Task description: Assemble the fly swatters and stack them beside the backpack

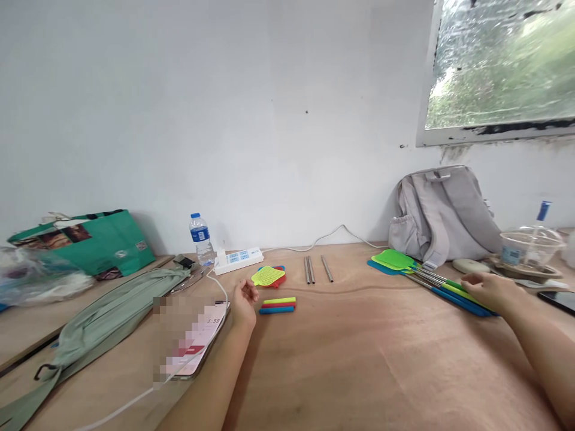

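My right hand (485, 289) is at the right, its fingers closed round the green handle end of a fly swatter (393, 259). This swatter lies in a small pile with a blue-headed fly swatter (381, 267) beneath it; metal shafts and blue handles show beside each other. My left hand (245, 297) rests on the table with loosely curled fingers and nothing visible in them. Just beyond it lie loose swatter heads: a yellow mesh one (267, 276) on top, red and blue below. Yellow, red and blue handle tubes (277, 309) lie side by side to its right. Three metal rods (310, 270) lie farther back.
A phone (197, 347) with a white cable lies left of my left arm. Behind stand a power strip (238, 260) and a water bottle (202, 239). A grey-green strap bag (108, 314) and green bag (105, 245) are left; a grey backpack (442, 215) and plastic cup (530, 245) right.
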The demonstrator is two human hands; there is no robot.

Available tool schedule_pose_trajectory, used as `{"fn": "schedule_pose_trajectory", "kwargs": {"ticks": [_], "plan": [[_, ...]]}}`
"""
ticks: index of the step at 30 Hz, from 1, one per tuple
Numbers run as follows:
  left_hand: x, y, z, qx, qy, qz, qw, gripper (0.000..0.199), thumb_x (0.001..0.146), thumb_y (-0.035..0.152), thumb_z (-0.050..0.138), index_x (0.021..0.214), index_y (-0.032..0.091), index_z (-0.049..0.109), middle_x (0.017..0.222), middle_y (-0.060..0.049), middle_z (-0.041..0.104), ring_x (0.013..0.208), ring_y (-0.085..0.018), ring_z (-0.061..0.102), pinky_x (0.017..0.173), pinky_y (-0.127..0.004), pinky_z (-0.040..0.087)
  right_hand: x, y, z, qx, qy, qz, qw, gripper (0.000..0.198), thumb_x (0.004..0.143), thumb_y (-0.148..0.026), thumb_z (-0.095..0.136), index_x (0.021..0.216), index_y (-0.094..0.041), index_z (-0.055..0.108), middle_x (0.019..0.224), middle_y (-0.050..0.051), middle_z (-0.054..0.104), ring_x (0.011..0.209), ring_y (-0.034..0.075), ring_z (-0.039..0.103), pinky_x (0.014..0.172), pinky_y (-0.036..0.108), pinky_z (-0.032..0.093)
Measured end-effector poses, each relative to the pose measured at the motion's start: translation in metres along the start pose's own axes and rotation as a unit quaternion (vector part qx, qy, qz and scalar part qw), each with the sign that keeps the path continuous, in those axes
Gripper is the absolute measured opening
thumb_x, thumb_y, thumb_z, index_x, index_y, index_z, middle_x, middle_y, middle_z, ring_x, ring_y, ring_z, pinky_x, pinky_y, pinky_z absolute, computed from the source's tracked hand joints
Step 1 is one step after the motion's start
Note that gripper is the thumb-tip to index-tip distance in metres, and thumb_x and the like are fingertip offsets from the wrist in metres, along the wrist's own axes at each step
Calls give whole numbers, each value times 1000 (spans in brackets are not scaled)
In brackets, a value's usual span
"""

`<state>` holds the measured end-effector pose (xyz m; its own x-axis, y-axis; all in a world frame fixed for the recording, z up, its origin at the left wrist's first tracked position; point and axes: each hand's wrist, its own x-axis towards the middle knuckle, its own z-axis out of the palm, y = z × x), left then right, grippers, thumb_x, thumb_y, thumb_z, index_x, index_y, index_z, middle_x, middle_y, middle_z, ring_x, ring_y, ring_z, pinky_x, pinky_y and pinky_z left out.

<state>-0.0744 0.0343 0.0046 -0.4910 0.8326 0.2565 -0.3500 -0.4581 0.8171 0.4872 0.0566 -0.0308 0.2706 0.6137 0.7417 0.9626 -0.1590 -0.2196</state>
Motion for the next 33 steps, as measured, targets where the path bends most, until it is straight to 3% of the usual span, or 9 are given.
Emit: {"fn": "schedule_pose_trajectory", "kwargs": {"ticks": [2, 4, 7, 13, 17, 19, 23, 27, 33], "plan": [[2, -2, -2, 31, 3, 10, 999, 18, 63, 34, 46, 56, 17, 44, 44, 5, 43, 37, -6, 36, 37, -17, 28, -3, -21, -10, 54, -23, -31, 998, 13, 59, -32, 58, 66, -24, 66, 65, 6, 66, 54, 19, 57, 51, 29, 36], [3, -4, -3, 68, -2, 22, 997, 19, 64, 34, 44, 55, 17, 43, 44, 5, 42, 38, -7, 37, 37, -18, 28, -8, -54, -19, 106, 41, -71, 991, 15, 67, -29, 52, 75, -21, 63, 72, 8, 65, 66, 19, 59, 62, 28, 39], [2, -6, -2, 136, -15, 44, 990, 21, 66, 35, 39, 55, 18, 42, 45, 4, 41, 41, -8, 39, 38, -19, 29, -24, -117, -27, 167, 45, -198, 965, 13, 72, -26, 50, 76, -19, 59, 73, 7, 64, 73, 19, 57, 72, 29, 38], [2, -5, -5, 326, -54, 105, 938, 21, 71, 30, 37, 56, 18, 46, 54, 1, 47, 56, -13, 47, 54, -23, 39, -71, -230, -17, 211, -163, -353, 897, 23, 68, -14, 47, 88, -20, 57, 90, 6, 61, 87, 19, 52, 81, 31, 33], [14, -6, -14, 445, -105, 132, 880, 10, 66, 22, 46, 69, 19, 55, 79, -3, 59, 85, -21, 52, 80, -34, 40, -72, -274, -4, 204, -230, -318, 897, 35, 67, -12, 46, 101, -19, 53, 104, 6, 55, 96, 18, 47, 84, 29, 30], [21, -10, -19, 485, -126, 133, 855, 24, 63, 15, 47, 84, 18, 59, 96, -6, 59, 99, -24, 49, 91, -38, 34, -66, -288, 4, 184, -257, -292, 903, 38, 69, -13, 46, 106, -18, 52, 110, 7, 52, 99, 19, 46, 86, 29, 28], [30, -19, -29, 548, -185, 130, 805, 49, 64, 8, 44, 111, 17, 53, 121, -6, 50, 116, -22, 39, 101, -36, 25, -58, -303, 21, 159, -280, -250, 913, 37, 74, -18, 42, 110, -20, 53, 115, 9, 49, 99, 21, 46, 86, 31, 27], [33, -24, -33, 624, -210, 106, 745, 53, 72, 8, 37, 123, 21, 44, 133, -4, 37, 125, -21, 27, 104, -40, 18, -59, -302, 29, 148, -291, -216, 920, 32, 77, -23, 40, 103, -18, 57, 109, 9, 53, 97, 21, 48, 83, 30, 29], [40, -27, -34, 623, -188, 75, 755, 44, 78, 12, 33, 117, 17, 50, 131, -7, 40, 123, -21, 31, 101, -37, 23, -58, -294, 33, 129, -276, -158, 939, 27, 74, -22, 43, 92, -11, 59, 95, 15, 57, 93, 24, 48, 78, 31, 31]]}}
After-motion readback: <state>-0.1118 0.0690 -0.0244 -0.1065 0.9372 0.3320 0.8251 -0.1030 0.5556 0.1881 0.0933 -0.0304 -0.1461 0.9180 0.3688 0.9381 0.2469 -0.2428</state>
